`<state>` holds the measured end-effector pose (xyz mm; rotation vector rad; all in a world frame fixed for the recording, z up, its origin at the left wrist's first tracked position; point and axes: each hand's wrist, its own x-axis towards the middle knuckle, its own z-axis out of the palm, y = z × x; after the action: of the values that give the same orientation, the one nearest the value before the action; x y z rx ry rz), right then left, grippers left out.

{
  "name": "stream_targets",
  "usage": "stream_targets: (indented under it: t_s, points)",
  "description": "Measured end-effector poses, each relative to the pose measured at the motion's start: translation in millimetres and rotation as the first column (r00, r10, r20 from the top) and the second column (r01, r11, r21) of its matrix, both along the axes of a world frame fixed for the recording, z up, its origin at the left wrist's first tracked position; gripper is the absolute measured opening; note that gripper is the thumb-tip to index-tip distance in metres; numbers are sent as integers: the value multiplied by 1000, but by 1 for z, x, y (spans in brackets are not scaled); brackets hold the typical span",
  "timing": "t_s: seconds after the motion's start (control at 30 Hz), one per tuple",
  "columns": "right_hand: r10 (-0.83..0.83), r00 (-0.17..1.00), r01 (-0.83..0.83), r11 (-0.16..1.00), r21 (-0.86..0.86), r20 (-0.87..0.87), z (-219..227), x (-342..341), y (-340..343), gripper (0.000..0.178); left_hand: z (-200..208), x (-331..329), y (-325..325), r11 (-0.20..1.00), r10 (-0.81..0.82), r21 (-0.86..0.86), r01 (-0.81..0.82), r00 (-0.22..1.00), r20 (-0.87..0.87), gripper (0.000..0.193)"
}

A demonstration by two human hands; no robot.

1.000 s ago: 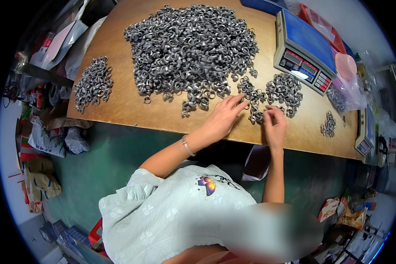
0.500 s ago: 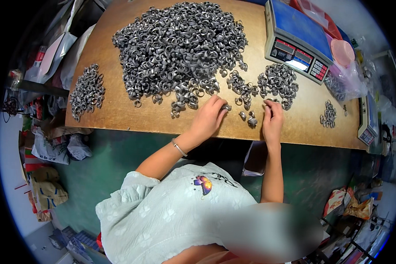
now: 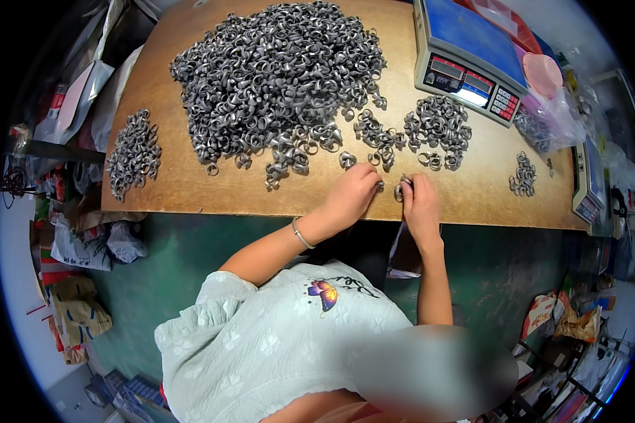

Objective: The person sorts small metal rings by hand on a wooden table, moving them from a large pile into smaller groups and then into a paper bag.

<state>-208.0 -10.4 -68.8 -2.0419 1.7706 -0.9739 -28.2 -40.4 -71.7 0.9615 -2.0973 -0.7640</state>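
The small grey metal ring is a curled, dull silver piece of the same kind as the hundreds heaped on the board. It stands at the near edge of the tan wooden board, pinched in the fingertips of the right hand, which is closed on it. The left hand lies just beside it, knuckles up and fingers curled down onto the board, its fingertips touching another small ring; whether it actually grips that piece cannot be told. A thin bracelet circles the left wrist.

The board is bare wood, worn and light brown. The large heap of grey metal rings covers its far middle. A smaller pile of rings lies at the left end, a medium pile lies right of centre, and a little cluster sits near the right end. A grey electronic scale with a blue platform stands at the far right corner, with a pink plastic bowl beside it. The floor below the board is green, with bags and paper clutter along the left side.

The held ring lies between the two hands, nearer the right, and just in front of the scattered rings trailing from the large heap.
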Motion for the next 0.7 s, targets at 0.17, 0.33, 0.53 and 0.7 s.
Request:
stream_targets:
  t_s: [0.17, 0.33, 0.53, 0.7]
  points:
    - [-199, 803, 149, 980, 134, 563, -5, -9, -11, 11, 14, 4, 2, 566, 217, 797, 210, 895, -390, 22]
    - [-87, 788, 17, 993, 121, 609, 15, -2, -2, 10, 19, 3, 6, 97, 588, 742, 663, 564, -580, 25]
    - [275, 962, -273, 957, -100, 4, 47, 34, 19, 25, 11, 3, 6, -29, 734, 287, 957, 216, -644, 20]
    - [-52, 998, 48, 992, -119, -28, 22, 5, 20, 34, 0, 13, 20, -161, 643, 460, 873, 447, -622, 25]
